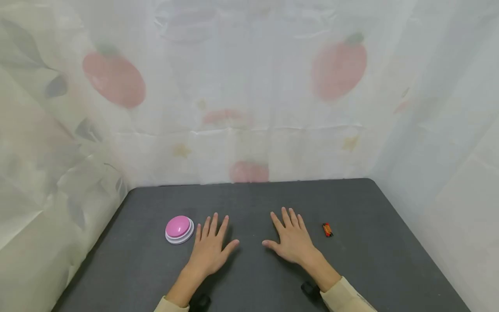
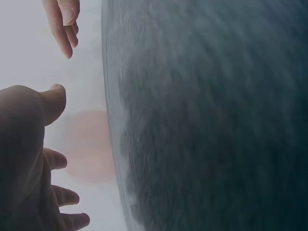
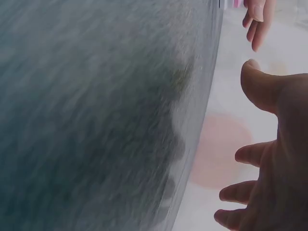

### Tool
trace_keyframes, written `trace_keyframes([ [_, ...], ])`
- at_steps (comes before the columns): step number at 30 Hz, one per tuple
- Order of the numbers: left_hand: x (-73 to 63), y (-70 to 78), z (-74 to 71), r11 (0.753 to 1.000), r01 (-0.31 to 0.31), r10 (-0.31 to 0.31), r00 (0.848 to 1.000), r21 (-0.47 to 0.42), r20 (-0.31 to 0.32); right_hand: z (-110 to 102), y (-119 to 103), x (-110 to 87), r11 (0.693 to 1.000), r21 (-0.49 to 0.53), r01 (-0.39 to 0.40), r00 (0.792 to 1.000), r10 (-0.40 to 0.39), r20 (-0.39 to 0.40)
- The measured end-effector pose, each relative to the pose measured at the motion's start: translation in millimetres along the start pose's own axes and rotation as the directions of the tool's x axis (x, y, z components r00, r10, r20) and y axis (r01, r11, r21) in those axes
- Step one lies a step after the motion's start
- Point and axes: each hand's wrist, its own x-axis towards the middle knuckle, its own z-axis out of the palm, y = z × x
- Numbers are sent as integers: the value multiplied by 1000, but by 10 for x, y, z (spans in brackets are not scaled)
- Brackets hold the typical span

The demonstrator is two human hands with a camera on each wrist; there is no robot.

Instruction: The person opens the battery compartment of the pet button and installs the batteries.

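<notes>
My left hand (image 1: pixel 209 251) is held palm down over the dark table, its fingers spread and nothing in them. Just left of its fingertips sits a round pink push button (image 1: pixel 178 226) on a white base. My right hand (image 1: pixel 293 242) is likewise spread palm down, holding nothing. To its right lie small orange-red and black pieces (image 1: pixel 327 229), which look like batteries side by side. Both wrist views show a gap between the left hand (image 2: pixel 29 144) or right hand (image 3: pixel 274 159) and the tabletop. The thumbs point toward each other, apart.
The dark grey table (image 1: pixel 249 203) has rounded far corners. A pale curtain (image 1: pixel 253 86) with faded fruit prints hangs behind it and along both sides. Dark wrist camera pieces (image 1: pixel 310 289) sit under the wrists, near the light sleeves (image 1: pixel 347 297).
</notes>
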Motion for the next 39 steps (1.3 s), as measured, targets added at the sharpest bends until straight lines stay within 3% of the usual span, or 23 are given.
trace_keyframes([
  [11, -90, -315, -192, 1000, 24, -23, 997, 12, -72, 44, -228, 186, 998, 51, 47, 999, -48, 23],
  [21, -169, -654, -342, 993, 79, -88, 990, -87, -111, 23, -498, 353, 988, 104, 113, 992, -118, 43],
  [30, -160, -975, -411, 971, 106, -144, 975, -215, -170, 65, -667, 511, 980, 142, 138, 987, -148, 59],
  [33, -153, -1083, -426, 958, 115, -160, 974, -264, -159, 92, -730, 571, 974, 174, 148, 986, -160, 55],
  [39, -138, -1340, -419, 927, 158, -193, 979, -341, -71, 154, -857, 673, 954, 256, 159, 983, -176, 45],
])
